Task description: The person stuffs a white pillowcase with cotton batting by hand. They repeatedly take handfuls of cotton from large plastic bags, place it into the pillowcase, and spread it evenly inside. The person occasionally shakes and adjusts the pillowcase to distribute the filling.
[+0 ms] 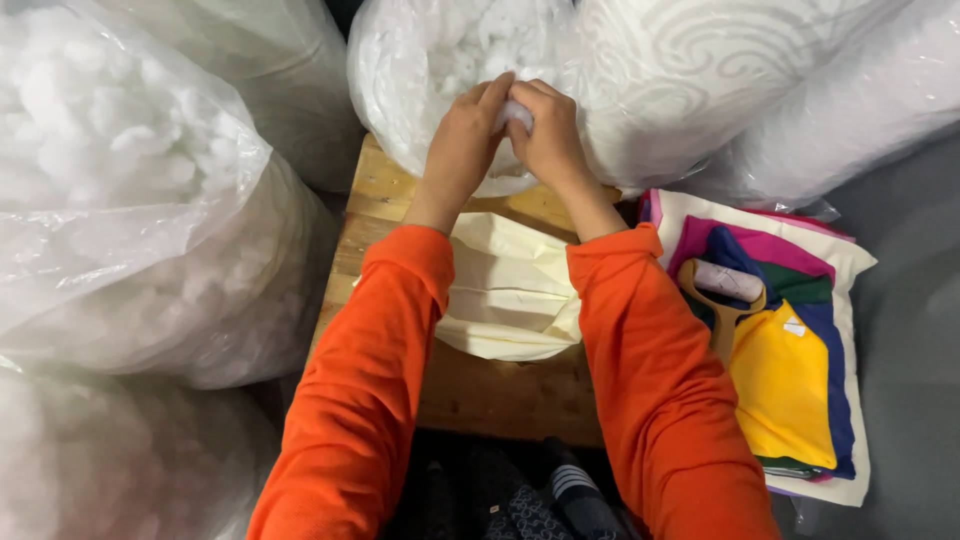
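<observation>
Both hands, left hand [462, 135] and right hand [545, 135], pinch one tuft of white stuffing [517, 113] at 12 o'clock from the clear bag [420, 110]. Cream pillow cover [510, 290] lies slack, little filled.

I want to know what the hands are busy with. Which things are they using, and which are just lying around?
In use:
left hand and right hand, pinching a white stuffing tuft
open stuffing bag
cream fabric cover

Lying about:
colourful folded cloths
tan handled tool
other stuffing bags
</observation>
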